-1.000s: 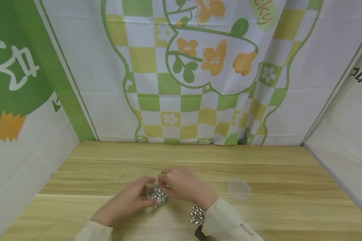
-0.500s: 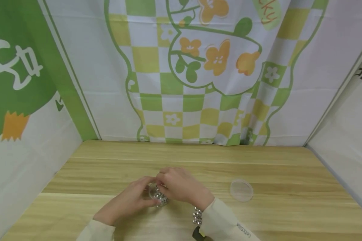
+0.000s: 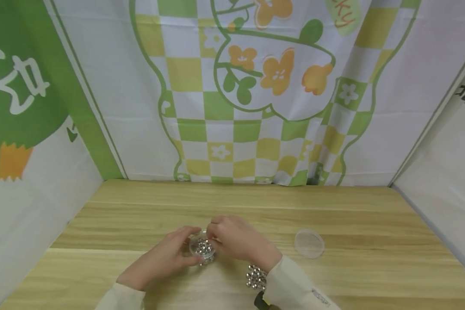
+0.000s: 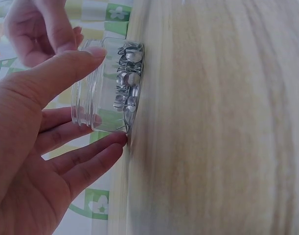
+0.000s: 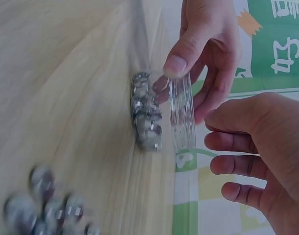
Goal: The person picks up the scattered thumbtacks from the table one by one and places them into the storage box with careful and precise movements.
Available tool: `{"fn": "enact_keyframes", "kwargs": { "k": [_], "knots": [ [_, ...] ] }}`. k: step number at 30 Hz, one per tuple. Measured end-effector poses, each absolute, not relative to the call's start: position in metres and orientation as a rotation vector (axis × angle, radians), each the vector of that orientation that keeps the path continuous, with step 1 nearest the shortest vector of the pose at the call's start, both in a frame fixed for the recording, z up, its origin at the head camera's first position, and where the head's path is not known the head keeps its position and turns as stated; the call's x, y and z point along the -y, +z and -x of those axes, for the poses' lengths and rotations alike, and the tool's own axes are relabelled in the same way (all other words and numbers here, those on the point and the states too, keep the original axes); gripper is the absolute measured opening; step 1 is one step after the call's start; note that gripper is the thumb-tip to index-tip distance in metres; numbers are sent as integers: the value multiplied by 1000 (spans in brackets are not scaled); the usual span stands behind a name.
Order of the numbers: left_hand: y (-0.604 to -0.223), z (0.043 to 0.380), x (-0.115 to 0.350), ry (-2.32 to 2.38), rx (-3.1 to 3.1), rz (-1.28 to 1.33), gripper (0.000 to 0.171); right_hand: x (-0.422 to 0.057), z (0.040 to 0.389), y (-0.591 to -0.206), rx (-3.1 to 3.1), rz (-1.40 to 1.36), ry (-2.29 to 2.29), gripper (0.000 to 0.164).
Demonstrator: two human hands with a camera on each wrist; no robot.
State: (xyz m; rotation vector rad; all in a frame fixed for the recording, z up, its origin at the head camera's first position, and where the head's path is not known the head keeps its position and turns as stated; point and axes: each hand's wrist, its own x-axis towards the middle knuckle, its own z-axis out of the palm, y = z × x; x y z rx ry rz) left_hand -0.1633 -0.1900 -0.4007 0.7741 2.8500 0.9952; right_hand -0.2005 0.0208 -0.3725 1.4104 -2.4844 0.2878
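Note:
A small clear screw-neck jar (image 3: 195, 244), uncovered, stands upright on the table, with shiny silver round-headed pieces (image 4: 131, 78) lying at its bottom. Thin wire-like parts show among them. My left hand (image 3: 169, 254) grips the jar from the left, thumb on the near side and fingers round the far side. Close at the jar's mouth is my right hand (image 3: 236, 240), its fingers curled and thumb against the index finger (image 5: 215, 117). I cannot tell whether something tiny is between them. More silver pieces (image 3: 255, 277) lie in a pile under my right forearm.
A clear round lid (image 3: 309, 243) lies flat on the wooden table (image 3: 356, 258), right of my right hand. A dark strap (image 3: 260, 300) shows by the right sleeve. Patterned green and white curtains (image 3: 248, 129) stand behind and at both sides.
My right hand dipped slightly leftward over the jar's mouth, then drew back a little to the right, showing more of the jar's contents. The left hand keeps its grip.

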Motion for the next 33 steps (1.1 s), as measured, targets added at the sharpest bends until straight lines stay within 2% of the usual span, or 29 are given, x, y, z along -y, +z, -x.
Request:
{"fn": "enact_keyframes", "kwargs": {
  "k": [18,33],
  "knots": [
    [-403,163,191,1052,-2824,-784,72,-110,173,-372,2502,-1340,313,8],
    [-402,162,190,949,-2871,-843,75,-157,155,-379,2468,-1291,306,9]
  ]
}}
